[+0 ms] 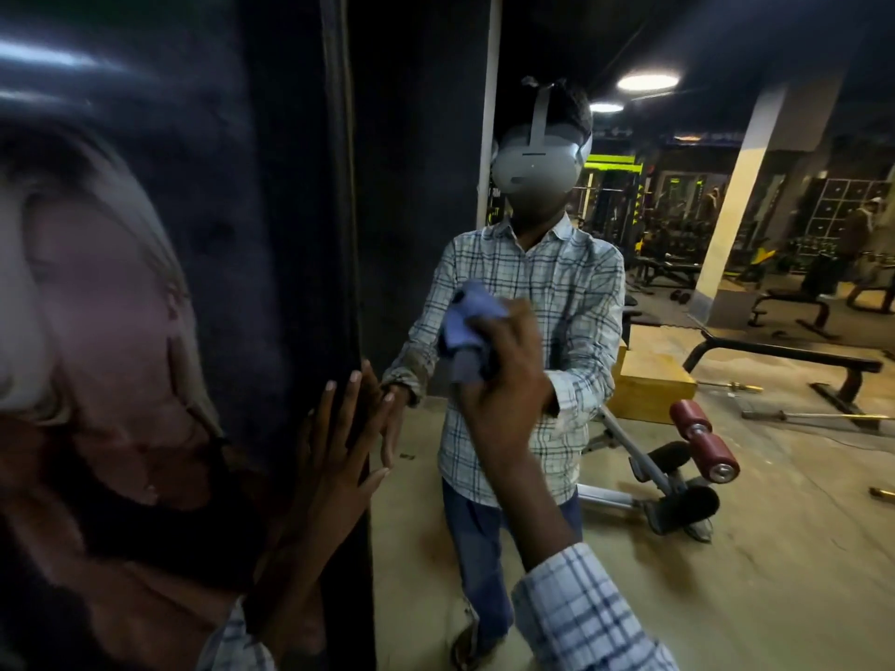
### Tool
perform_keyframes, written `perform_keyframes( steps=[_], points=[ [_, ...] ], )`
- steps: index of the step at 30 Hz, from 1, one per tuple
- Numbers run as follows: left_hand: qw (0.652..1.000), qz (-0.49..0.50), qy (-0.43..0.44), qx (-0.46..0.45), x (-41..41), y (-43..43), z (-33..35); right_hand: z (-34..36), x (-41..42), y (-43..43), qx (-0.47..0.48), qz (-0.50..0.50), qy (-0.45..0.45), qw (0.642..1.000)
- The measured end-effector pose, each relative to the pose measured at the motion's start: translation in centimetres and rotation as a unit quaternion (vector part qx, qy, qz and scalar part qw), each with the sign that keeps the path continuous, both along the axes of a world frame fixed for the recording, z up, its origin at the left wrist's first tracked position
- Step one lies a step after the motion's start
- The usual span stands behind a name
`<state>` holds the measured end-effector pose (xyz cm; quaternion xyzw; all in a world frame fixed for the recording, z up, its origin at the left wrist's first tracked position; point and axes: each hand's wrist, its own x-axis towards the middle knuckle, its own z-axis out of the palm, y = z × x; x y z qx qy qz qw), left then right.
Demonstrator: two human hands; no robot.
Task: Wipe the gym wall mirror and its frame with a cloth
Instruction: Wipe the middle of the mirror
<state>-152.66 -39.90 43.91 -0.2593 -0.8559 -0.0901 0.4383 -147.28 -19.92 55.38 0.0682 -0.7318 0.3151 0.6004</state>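
Here, right hand (506,380) clenches the cloth (467,322) against the mirror (775,549); left hand (334,457), fingers straight, presses its frame (346,210).

Left hand (334,452) lies flat, fingers spread; right hand (506,375) is raised, fingers curled.

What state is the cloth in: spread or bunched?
Bunched. The cloth is crumpled in the right hand, with folds bulging out above it.

The frame (341,196) stands upright between a wall poster (111,331) on its left and the mirror (755,549) on its right. The left hand (339,452) lies flat on the frame. To its right and higher, the right hand (508,375) is before the glass, gripping the cloth (467,322) at its upper left.
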Motion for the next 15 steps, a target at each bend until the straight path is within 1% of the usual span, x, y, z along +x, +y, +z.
perform_keyframes(
  steps=[2,3,5,7,9,11,13,15],
  points=[
    [1.000,0.003,0.014,-0.008,-0.2,-0.5,-0.5,-3.2,-0.3,-1.9,0.086,0.007,-0.056,0.995],
    [1.000,0.003,0.012,-0.012,-0.2,-0.8,-0.8,-4.1,-0.1,-2.4,0.111,0.016,-0.082,0.990],
    [1.000,0.003,0.003,-0.012,-0.1,-1.3,-1.2,-3.7,0.1,-2.7,0.111,0.037,-0.108,0.987],
    [1.000,0.000,-0.017,-0.005,0.0,-1.8,-1.3,-1.4,-0.3,-2.5,0.088,0.025,-0.078,0.993],
    [0.999,-0.019,-0.035,0.026,-0.2,-2.4,-1.1,1.7,-1.1,-2.6,0.058,0.006,-0.036,0.998],
    [0.997,-0.046,-0.041,0.048,-0.5,-2.9,-0.8,3.4,-1.9,-3.9,0.047,-0.008,-0.023,0.999],
    [0.995,-0.066,-0.050,0.058,-0.8,-3.6,-0.7,2.9,-2.6,-5.3,0.065,-0.002,-0.030,0.997],
    [0.994,-0.062,-0.069,0.063,-1.0,-4.2,-0.9,0.5,-3.1,-6.2,0.109,0.020,-0.060,0.992]
  ],
)
